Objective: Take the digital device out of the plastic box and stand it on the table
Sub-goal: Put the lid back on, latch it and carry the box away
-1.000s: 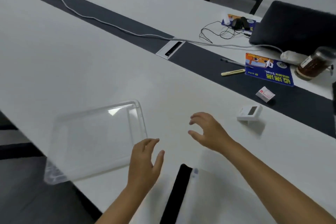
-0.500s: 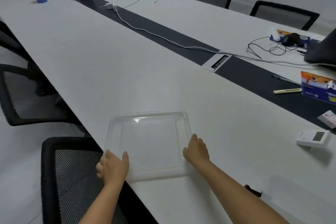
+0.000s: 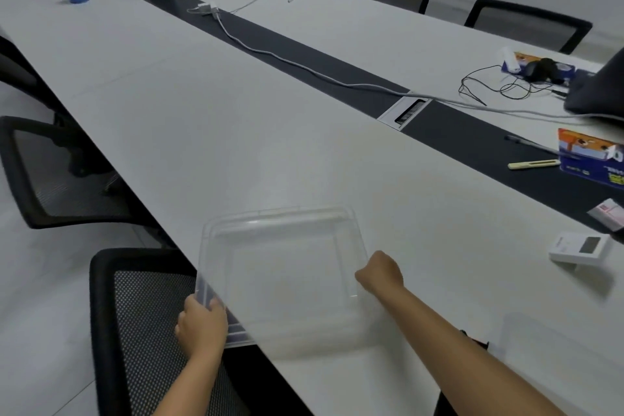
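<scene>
Fingers of both hands curled shut on the clear plastic box (image 3: 283,280).

Left hand (image 3: 202,326) clamps the box's near-left corner, which overhangs the white surface (image 3: 202,132); right hand (image 3: 380,272) grips the right rim. Nothing shows inside the box. Off to the right, well apart, the white digital device (image 3: 579,248) stands propped on the surface, screen facing up.

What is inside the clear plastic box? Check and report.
Nothing shows inside the clear plastic box; the white table shows through. The digital device stands outside it, to the right.
</scene>
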Action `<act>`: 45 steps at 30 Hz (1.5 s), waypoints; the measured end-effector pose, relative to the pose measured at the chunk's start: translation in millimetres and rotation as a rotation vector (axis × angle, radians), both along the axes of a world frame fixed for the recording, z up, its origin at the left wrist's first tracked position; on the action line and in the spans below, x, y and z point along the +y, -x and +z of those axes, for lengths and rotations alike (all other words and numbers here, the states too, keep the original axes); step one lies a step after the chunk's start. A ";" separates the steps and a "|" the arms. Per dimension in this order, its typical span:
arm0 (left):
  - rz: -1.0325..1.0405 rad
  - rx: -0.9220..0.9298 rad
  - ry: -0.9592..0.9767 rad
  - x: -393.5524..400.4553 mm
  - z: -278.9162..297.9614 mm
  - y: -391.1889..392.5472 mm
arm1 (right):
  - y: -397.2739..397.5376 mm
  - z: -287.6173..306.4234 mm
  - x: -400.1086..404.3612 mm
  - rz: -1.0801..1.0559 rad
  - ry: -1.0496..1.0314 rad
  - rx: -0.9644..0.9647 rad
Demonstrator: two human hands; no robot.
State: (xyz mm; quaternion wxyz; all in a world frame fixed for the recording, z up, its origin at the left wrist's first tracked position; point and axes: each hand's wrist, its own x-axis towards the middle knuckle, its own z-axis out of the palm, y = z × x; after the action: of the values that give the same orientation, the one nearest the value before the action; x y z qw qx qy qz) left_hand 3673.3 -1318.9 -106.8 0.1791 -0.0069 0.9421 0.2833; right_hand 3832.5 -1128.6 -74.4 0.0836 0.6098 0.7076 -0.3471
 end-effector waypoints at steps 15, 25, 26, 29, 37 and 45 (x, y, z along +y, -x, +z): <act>-0.724 -0.193 -0.436 84.7 82.5 -163.9 | -281.8 127.9 -25.1 -0.485 -0.561 0.299; -1.280 0.095 -0.082 70.1 100.4 -246.6 | -401.5 87.9 -119.6 -0.778 -0.451 0.209; -1.328 0.113 -0.034 69.5 101.6 -249.2 | -405.3 85.0 -124.4 -0.793 -0.452 0.201; -1.482 0.099 0.103 69.8 104.7 -250.6 | -411.2 80.4 -136.0 -0.844 -0.448 0.181; -1.656 0.097 0.353 77.8 113.9 -252.6 | -413.6 81.7 -142.7 -0.846 -0.287 0.101; -1.367 0.171 0.058 83.4 97.4 -281.3 | -407.5 74.2 -148.0 -0.870 -0.319 0.076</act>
State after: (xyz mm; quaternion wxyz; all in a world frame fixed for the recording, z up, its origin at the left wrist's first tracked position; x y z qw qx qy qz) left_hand 3954.6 -1235.5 -9.4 0.2423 0.6064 0.7530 0.0812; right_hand 4240.0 -1276.6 -0.2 -0.1904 0.8420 0.4334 -0.2588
